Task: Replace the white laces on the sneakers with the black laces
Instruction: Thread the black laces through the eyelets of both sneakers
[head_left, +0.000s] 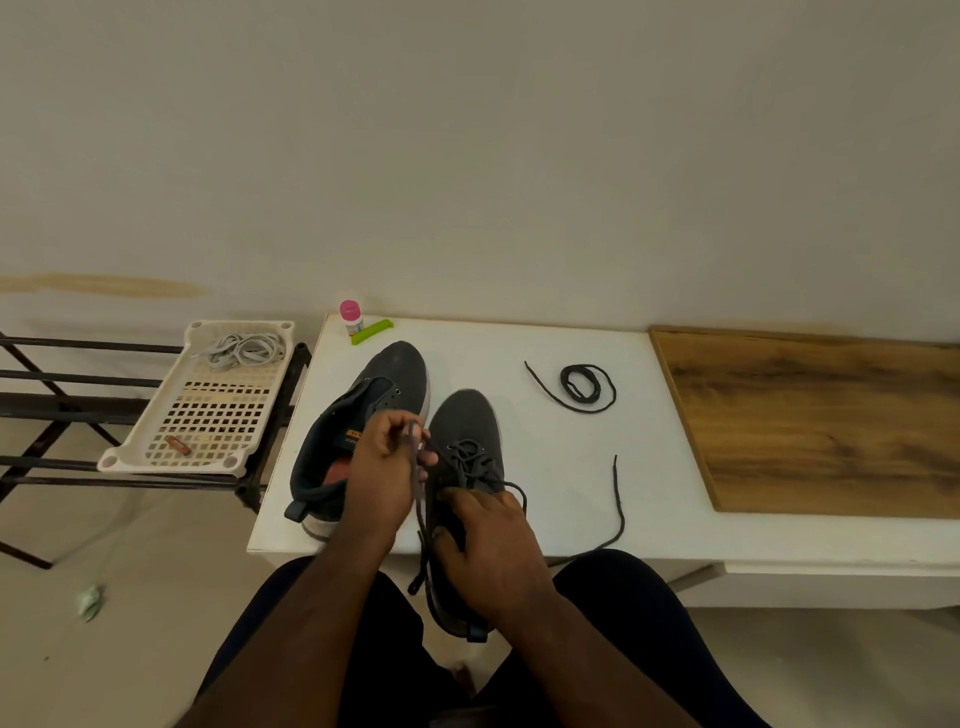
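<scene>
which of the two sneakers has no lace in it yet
The left sneaker, farther from the person: its eyelets are bare. The right sneaker already carries black lacing.

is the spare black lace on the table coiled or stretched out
Mostly coiled: the spare black lace lies in a small loop on the white table, one tail trailing loose.

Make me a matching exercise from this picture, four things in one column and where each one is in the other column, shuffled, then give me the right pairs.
Things
1. white laces
2. coiled black lace
3. pink-capped bottle
4. left hand

Places or states
A. at the table's back left corner
B. in the perforated basket
C. loose on the white table, right of the sneakers
D. pinching a dark lace end above the nearer sneaker

Pairs: 1-B, 2-C, 3-A, 4-D
</scene>
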